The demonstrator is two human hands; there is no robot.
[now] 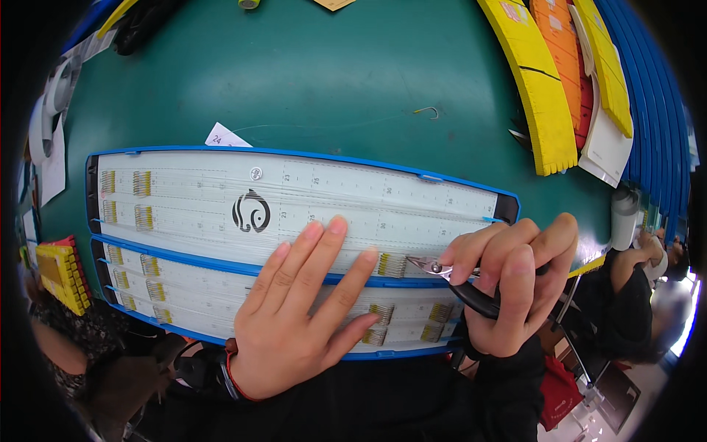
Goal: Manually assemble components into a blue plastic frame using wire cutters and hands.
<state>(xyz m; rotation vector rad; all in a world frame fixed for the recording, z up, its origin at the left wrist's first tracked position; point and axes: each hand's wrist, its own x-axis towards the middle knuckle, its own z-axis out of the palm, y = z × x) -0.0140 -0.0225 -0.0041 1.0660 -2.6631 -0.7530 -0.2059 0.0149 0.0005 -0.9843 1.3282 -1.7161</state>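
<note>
A long blue-edged case [339, 202] lies unfolded before me, its two white panels strung with fine clear lines and rows of small fishing hooks [142, 183]. My left hand [291, 317] rests flat across the near panel and the hinge, fingers spread over the lines, holding nothing. In my right hand [519, 287] is a small pair of pliers [425, 264] with a black handle. Their metal tips meet the right end of a hook bundle [392, 265] on the far panel; whether they grip one, I cannot tell. More hook bundles [381, 314] sit beside my left thumb.
A loose fishing hook [427, 112] lies on the green tabletop [331, 81] beyond the case. Yellow foam strips [541, 88] and an orange strip [557, 44] stand at the far right. At the left are yellow blocks [62, 276]. Other people sit nearby.
</note>
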